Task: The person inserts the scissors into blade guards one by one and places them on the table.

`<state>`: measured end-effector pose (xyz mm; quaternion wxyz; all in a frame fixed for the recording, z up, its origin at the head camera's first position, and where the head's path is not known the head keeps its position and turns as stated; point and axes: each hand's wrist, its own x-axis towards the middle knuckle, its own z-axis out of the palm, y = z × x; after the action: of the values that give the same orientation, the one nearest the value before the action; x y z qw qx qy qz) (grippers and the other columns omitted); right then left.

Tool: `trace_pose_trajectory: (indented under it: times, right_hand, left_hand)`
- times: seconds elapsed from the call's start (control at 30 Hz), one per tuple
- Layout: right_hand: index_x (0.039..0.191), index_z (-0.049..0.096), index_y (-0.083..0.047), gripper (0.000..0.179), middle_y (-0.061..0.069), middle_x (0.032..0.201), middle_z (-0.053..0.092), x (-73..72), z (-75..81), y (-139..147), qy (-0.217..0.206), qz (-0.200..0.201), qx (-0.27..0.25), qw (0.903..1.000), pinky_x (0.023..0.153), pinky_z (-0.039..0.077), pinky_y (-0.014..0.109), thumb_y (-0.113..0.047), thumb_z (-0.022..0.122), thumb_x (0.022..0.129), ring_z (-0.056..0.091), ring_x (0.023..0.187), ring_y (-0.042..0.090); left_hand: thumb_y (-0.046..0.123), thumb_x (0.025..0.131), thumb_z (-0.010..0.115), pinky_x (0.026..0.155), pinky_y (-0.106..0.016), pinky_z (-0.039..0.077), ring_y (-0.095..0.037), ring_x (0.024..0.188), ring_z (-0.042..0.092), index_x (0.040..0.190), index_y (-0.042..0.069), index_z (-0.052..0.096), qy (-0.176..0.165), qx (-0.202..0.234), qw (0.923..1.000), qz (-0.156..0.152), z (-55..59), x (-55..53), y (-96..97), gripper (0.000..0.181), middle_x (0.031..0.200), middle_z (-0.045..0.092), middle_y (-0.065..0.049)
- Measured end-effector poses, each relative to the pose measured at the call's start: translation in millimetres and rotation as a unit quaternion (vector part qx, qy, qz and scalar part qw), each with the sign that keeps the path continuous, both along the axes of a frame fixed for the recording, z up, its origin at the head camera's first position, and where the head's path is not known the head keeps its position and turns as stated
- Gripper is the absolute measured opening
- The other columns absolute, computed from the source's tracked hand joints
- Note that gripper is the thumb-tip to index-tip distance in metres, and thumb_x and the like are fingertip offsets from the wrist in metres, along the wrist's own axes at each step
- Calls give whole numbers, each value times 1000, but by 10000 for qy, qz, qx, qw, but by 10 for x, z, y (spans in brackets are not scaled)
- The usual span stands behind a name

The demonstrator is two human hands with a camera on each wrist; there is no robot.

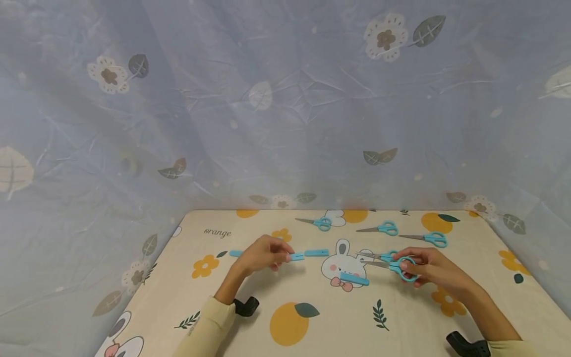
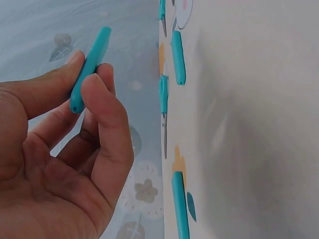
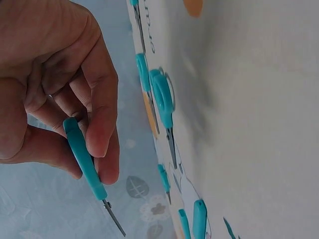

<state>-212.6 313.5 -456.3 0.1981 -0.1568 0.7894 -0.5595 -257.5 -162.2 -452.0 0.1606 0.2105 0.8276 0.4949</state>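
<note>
My left hand (image 1: 264, 254) pinches a turquoise scissors cover (image 2: 94, 62) between thumb and fingers, held above the table. In my right hand (image 1: 430, 267) is a pair of scissors (image 3: 84, 159), gripped by its turquoise handles with the closed blades pointing left, towards the covers. Another pair of scissors (image 1: 381, 257) lies just behind the held one, its handles partly hidden by the right hand. On the table are three more covers: one (image 1: 235, 253) beside the left hand, one (image 1: 316, 253) right of it, and one (image 1: 354, 278) on the printed rabbit.
Along the back lie three more pairs of scissors: one at the left (image 1: 322, 224), one in the middle (image 1: 387, 228) and one at the right (image 1: 436, 240). A patterned cloth (image 1: 339, 327) covers the table. Behind and beside it hangs a grey-blue flowered curtain (image 1: 285, 139).
</note>
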Motion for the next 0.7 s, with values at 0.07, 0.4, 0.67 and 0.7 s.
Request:
trace_pose_trajectory:
  times: [0.07,0.4,0.67,0.7]
  right_hand:
    - [143,51,14,47,2,94,74,-12,-9,-41,-28,-18,-7,10000,68,62,34,-19,60,111,69,83,16]
    - [143,56,10,49,6,97,74,-96,-4,-243,-110,-66,224,9997,71,63,34,-25,66,109,70,87,17]
    - [144,53,11,49,4,95,73,-144,0,-370,-23,136,33,9999,69,62,34,-22,64,110,69,86,15]
    - [144,53,11,50,4,95,73,-148,-1,-383,-5,148,18,9999,69,62,34,-22,64,110,69,86,15]
  left_hand:
    - [12,101,75,63,-26,59,-14,72,59,113,2,79,-49,63,10000,-20,9,-1,27,16,86,67,-2]
    - [12,102,74,65,-27,60,-13,74,59,113,3,79,-132,119,9998,-112,29,-17,177,16,84,66,0]
    - [13,101,75,64,-27,61,-13,74,60,111,7,80,-178,81,9997,-133,77,-41,290,13,86,70,1]
    - [13,101,75,64,-27,61,-13,74,60,110,7,81,-201,81,9997,-123,85,-37,299,12,86,71,1]
